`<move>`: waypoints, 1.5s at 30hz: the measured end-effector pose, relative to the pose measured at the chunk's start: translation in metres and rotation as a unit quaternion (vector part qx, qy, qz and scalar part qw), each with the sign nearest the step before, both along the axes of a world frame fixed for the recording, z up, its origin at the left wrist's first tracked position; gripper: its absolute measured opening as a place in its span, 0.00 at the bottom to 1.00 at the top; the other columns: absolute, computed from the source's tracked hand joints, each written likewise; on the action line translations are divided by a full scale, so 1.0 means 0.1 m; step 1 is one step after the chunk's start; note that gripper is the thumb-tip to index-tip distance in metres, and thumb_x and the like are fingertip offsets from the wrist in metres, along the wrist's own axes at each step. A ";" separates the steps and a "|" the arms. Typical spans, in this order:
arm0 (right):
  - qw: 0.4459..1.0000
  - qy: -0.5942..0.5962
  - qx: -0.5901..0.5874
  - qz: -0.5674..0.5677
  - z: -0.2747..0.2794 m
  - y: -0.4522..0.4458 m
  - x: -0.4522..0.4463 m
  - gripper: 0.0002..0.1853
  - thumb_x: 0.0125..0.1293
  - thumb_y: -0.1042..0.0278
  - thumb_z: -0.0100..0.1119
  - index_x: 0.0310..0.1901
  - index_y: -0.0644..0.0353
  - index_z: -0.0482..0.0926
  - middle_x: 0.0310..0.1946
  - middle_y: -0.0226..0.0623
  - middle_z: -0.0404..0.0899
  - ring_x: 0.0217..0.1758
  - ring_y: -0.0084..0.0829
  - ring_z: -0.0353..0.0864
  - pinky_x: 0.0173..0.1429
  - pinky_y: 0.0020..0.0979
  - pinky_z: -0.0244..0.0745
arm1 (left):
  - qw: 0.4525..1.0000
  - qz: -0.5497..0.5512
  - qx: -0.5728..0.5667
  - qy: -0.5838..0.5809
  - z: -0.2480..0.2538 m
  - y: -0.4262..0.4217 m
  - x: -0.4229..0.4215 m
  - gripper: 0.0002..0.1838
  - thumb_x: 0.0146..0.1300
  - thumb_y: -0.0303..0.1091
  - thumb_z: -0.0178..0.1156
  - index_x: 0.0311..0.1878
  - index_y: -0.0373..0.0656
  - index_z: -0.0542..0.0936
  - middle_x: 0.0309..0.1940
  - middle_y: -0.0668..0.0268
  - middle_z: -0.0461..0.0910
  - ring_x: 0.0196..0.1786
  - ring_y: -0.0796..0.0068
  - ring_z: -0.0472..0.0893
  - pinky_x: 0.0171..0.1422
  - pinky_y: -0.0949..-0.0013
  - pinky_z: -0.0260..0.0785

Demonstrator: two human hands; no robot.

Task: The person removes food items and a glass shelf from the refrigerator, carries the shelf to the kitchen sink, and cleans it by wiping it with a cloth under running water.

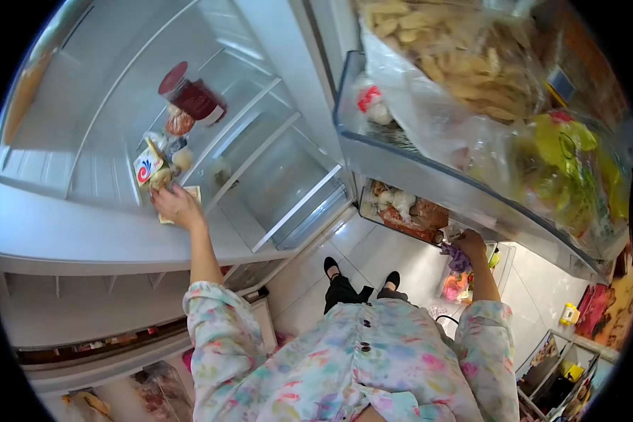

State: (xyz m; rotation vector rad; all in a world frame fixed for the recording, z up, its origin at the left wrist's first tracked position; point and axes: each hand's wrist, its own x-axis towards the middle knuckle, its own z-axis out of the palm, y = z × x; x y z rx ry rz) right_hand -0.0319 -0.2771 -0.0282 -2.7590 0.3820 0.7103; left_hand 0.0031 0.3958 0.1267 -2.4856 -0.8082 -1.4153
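Observation:
My left hand (178,206) reaches into the open fridge at the left, its fingers closed at the lower end of a cream packet (148,163) with a red and blue swirl. Small bagged items (178,153) lie just beyond the packet. Farther back is a dark red jar (198,100) with a pink-red lid, tilted in this view. On the right, by the lower door shelf, my right hand (471,245) is closed around a crumpled purple cloth (457,259); part of its fingers is hidden.
The open door's upper shelf (429,165) holds bulging plastic bags (471,63). Its lower shelf (394,226) carries bagged food. Clear drawers (281,179) sit inside the fridge. A storage rack (563,369) stands at the lower right on the tiled floor (299,274).

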 end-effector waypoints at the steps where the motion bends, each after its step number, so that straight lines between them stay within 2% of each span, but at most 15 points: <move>1: 1.000 -0.014 -0.004 0.006 0.06 0.11 -0.01 0.26 0.48 0.45 0.55 0.37 0.61 0.78 0.40 0.52 0.77 0.47 0.48 0.75 0.49 0.42 0.69 | 1.000 -0.010 -0.007 0.011 0.08 -0.03 0.01 0.15 0.57 0.35 0.53 0.44 0.34 0.72 0.50 0.46 0.69 0.54 0.44 0.67 0.57 0.50 0.59; 3: 0.993 -0.117 -0.004 -0.019 -0.36 0.01 -0.01 0.25 0.49 0.46 0.55 0.35 0.63 0.77 0.35 0.53 0.77 0.43 0.50 0.76 0.46 0.44 0.70 | 0.996 -0.068 0.039 -0.033 0.06 0.09 0.02 0.14 0.57 0.34 0.55 0.44 0.36 0.73 0.50 0.48 0.69 0.53 0.46 0.68 0.55 0.51 0.61; 4: 0.998 -0.050 -0.008 -0.021 0.04 0.22 0.06 0.24 0.48 0.47 0.56 0.35 0.63 0.77 0.36 0.52 0.77 0.43 0.50 0.76 0.45 0.45 0.69 | 0.997 -0.051 0.056 -0.024 0.05 0.16 0.01 0.13 0.55 0.34 0.56 0.42 0.38 0.73 0.48 0.50 0.70 0.52 0.48 0.69 0.53 0.52 0.62; 12: 0.994 -0.104 -0.023 -0.026 -0.31 0.00 -0.01 0.18 0.43 0.57 0.60 0.35 0.59 0.77 0.35 0.48 0.78 0.41 0.47 0.77 0.43 0.43 0.71 | 0.986 -0.071 0.148 0.021 0.21 0.38 0.06 0.09 0.51 0.34 0.62 0.35 0.45 0.75 0.33 0.63 0.74 0.38 0.60 0.74 0.41 0.58 0.66; 14: 0.995 -0.093 -0.037 -0.013 -0.06 0.15 -0.03 0.17 0.48 0.54 0.56 0.34 0.60 0.76 0.35 0.48 0.78 0.41 0.48 0.77 0.43 0.45 0.71 | 0.988 -0.093 0.125 0.011 0.24 0.40 0.09 0.08 0.51 0.33 0.62 0.34 0.46 0.76 0.30 0.63 0.74 0.36 0.60 0.73 0.37 0.58 0.66; 21: 0.989 -0.123 0.017 -0.074 -0.16 0.15 -0.02 0.20 0.38 0.58 0.64 0.34 0.63 0.76 0.32 0.50 0.78 0.39 0.47 0.77 0.40 0.41 0.70 | 0.990 -0.077 0.080 -0.089 0.78 0.34 0.22 0.07 0.50 0.31 0.62 0.34 0.47 0.77 0.28 0.65 0.74 0.33 0.61 0.74 0.33 0.61 0.68; 27: 0.997 -0.061 0.005 -0.051 -0.40 -0.07 0.05 0.25 0.36 0.55 0.66 0.37 0.61 0.76 0.37 0.51 0.77 0.44 0.47 0.76 0.44 0.41 0.70 | 0.990 -0.063 0.113 -0.060 1.47 0.14 0.78 0.02 0.53 0.33 0.59 0.30 0.50 0.76 0.26 0.66 0.74 0.33 0.62 0.73 0.34 0.61 0.68; 30: 0.992 -0.087 -0.015 -0.090 -0.14 0.17 0.01 0.29 0.36 0.51 0.66 0.40 0.61 0.77 0.40 0.52 0.77 0.46 0.48 0.76 0.47 0.41 0.70 | 0.975 -0.117 0.188 0.005 1.45 0.38 1.19 0.02 0.54 0.34 0.56 0.28 0.49 0.76 0.25 0.67 0.73 0.32 0.63 0.73 0.33 0.60 0.68; 31: 0.986 -0.129 -0.049 -0.095 -0.49 0.02 -0.03 0.33 0.38 0.46 0.66 0.44 0.61 0.76 0.43 0.51 0.76 0.49 0.48 0.75 0.51 0.40 0.69 | 0.970 -0.147 0.192 0.038 1.40 0.46 1.28 0.02 0.54 0.34 0.55 0.29 0.48 0.76 0.25 0.68 0.74 0.32 0.63 0.73 0.33 0.60 0.68; 32: 0.995 -0.051 0.001 -0.085 -0.23 0.06 -0.02 0.36 0.38 0.42 0.65 0.47 0.61 0.76 0.45 0.51 0.75 0.51 0.48 0.73 0.54 0.40 0.68 | 0.961 -0.185 0.193 0.072 1.30 0.49 1.40 0.03 0.54 0.34 0.55 0.29 0.48 0.75 0.26 0.69 0.74 0.32 0.63 0.74 0.34 0.60 0.68; 33: 0.990 -0.109 -0.004 -0.092 -0.13 0.17 -0.05 0.36 0.40 0.40 0.64 0.47 0.60 0.76 0.46 0.50 0.75 0.52 0.47 0.73 0.54 0.40 0.68 | 0.942 -0.292 -0.136 0.092 1.20 0.52 1.47 0.05 0.55 0.35 0.54 0.30 0.45 0.75 0.28 0.67 0.76 0.32 0.63 0.75 0.34 0.60 0.68; 35: 0.990 -0.103 -0.013 -0.096 0.11 0.33 -0.09 0.29 0.45 0.40 0.58 0.45 0.53 0.78 0.45 0.46 0.76 0.51 0.45 0.73 0.51 0.40 0.69 | 0.841 -0.296 -0.419 0.169 1.15 0.28 1.41 0.09 0.56 0.37 0.53 0.33 0.43 0.75 0.34 0.64 0.77 0.32 0.62 0.77 0.35 0.61 0.68; 36: 0.990 -0.103 -0.020 -0.091 0.07 0.35 -0.06 0.29 0.46 0.40 0.58 0.45 0.53 0.77 0.46 0.46 0.76 0.52 0.45 0.73 0.52 0.40 0.69 | 0.871 -0.233 -0.377 0.214 1.22 0.14 1.32 0.10 0.57 0.39 0.52 0.35 0.42 0.75 0.38 0.62 0.78 0.33 0.61 0.78 0.36 0.61 0.68; 38: 0.991 -0.107 -0.018 -0.079 -0.11 0.25 -0.07 0.30 0.46 0.39 0.57 0.47 0.53 0.76 0.47 0.45 0.75 0.53 0.44 0.72 0.53 0.39 0.68 | 0.970 -0.132 0.071 0.190 0.95 0.29 1.39 0.12 0.56 0.38 0.54 0.39 0.42 0.75 0.44 0.60 0.77 0.36 0.61 0.78 0.39 0.61 0.69; 45: 0.983 -0.181 -0.018 -0.011 -0.79 -0.08 -0.17 0.34 0.47 0.36 0.56 0.52 0.51 0.71 0.53 0.42 0.72 0.57 0.41 0.69 0.58 0.38 0.64 | 0.962 -0.224 0.155 -0.001 1.17 -0.18 1.07 0.15 0.54 0.32 0.59 0.47 0.44 0.74 0.43 0.62 0.77 0.45 0.60 0.75 0.49 0.60 0.65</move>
